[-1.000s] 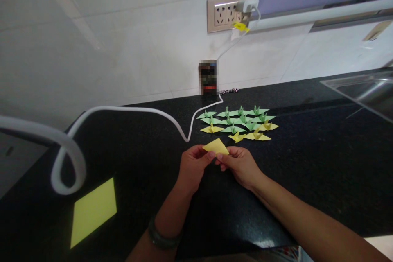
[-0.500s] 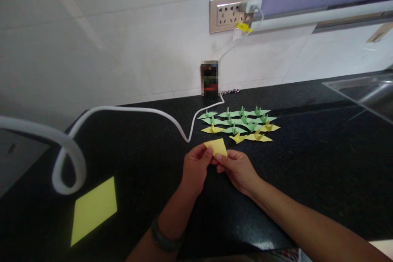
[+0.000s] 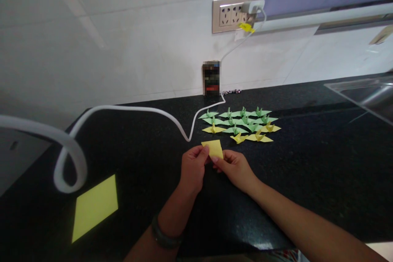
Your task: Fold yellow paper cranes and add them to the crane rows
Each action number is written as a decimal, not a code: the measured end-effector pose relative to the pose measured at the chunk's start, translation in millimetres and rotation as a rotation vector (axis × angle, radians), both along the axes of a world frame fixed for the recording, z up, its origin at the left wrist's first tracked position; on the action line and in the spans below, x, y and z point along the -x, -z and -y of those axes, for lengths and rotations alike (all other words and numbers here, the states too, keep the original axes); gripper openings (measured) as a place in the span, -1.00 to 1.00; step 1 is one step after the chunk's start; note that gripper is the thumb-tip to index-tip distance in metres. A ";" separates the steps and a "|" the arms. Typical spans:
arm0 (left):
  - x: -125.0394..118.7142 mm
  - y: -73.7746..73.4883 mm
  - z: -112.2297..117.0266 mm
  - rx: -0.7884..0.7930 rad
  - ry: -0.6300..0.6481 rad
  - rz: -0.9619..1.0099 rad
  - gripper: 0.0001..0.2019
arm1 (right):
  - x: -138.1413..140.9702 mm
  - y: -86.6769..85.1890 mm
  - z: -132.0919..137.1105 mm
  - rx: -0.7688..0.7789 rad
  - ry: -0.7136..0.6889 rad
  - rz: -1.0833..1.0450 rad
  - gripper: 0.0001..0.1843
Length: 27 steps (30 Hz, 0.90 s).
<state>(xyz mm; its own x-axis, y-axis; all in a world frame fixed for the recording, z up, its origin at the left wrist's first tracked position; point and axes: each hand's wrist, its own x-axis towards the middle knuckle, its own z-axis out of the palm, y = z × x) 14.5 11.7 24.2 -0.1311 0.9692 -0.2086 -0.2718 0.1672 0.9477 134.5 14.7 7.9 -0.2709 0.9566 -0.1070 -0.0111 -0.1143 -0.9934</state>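
Observation:
Both hands pinch a small folded piece of yellow paper (image 3: 214,147) just above the dark countertop. My left hand (image 3: 194,166) grips its left edge, thumb on top. My right hand (image 3: 236,168) holds the lower right corner between thumb and fingers. Fingers behind the paper are partly hidden. Just beyond the hands stand folded paper cranes in rows: several green cranes (image 3: 235,129) and several yellow cranes, one yellow crane (image 3: 238,138) being close to the paper. On the left lies a stack or sheet of yellow paper (image 3: 95,208), flat on the counter.
A white cable (image 3: 144,109) loops across the counter from the left. A phone-like device with a blurred screen (image 3: 211,78) leans on the wall, under a socket panel (image 3: 227,16) with a plugged-in charger. A beaded string (image 3: 232,91) lies beside it. At right is a sink (image 3: 373,94).
My hands and the folded yellow paper have shifted slightly left, and the paper is turned a little. The cranes and the flat yellow paper stay in place; the view has moved slightly.

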 end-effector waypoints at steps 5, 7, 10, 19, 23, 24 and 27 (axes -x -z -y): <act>5.1 -7.0 -2.3 0.117 0.117 0.030 -0.75 | -9.6 -6.5 -7.3 -0.085 0.173 -0.055 -0.74; 5.4 -8.2 -1.8 0.125 0.160 -0.018 -0.74 | -10.5 -6.8 -8.1 -0.087 0.168 -0.078 -0.75; 5.2 -8.3 -1.2 0.098 0.185 -0.047 -0.72 | -10.3 -5.1 -7.4 -0.135 0.170 -0.042 -0.82; 8.9 -7.2 -2.6 0.105 0.236 0.001 -0.74 | -17.7 -5.8 -7.0 -0.600 0.147 0.266 -0.78; 10.6 -8.8 -3.6 0.109 0.260 0.008 -0.74 | -25.1 -7.7 -8.7 -0.783 0.015 0.389 -0.68; 11.0 -9.1 -3.9 0.111 0.261 0.011 -0.74 | -27.0 -8.2 -9.4 -0.822 -0.023 0.424 -0.67; 11.7 -10.0 -4.5 0.116 0.257 0.022 -0.75 | -32.3 -10.1 -11.8 -0.911 -0.111 0.529 -0.65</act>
<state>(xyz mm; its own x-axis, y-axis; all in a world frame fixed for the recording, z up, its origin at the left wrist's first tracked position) 2.7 16.2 34.2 0.1214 0.9395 -0.3204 -0.2264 0.3405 0.9126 166.8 26.4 18.0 -0.4900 0.7081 0.5085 0.4127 0.7022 -0.5801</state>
